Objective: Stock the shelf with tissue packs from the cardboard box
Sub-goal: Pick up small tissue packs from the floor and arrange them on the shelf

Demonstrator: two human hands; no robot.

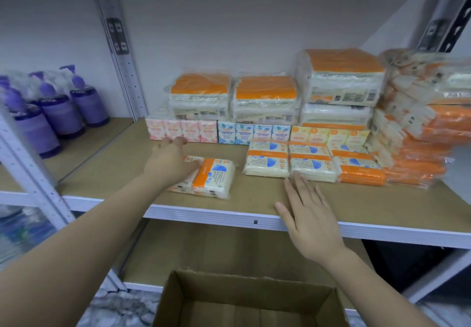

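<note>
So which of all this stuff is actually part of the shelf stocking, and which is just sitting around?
Part of the job:
- tissue pack under the left hand
- right hand, open, at the shelf edge
- tissue packs already stocked
- cardboard box below

Just sitting around:
- purple pump bottles in the next bay
- bundles on the lower left shelf, too blurred to identify
</note>
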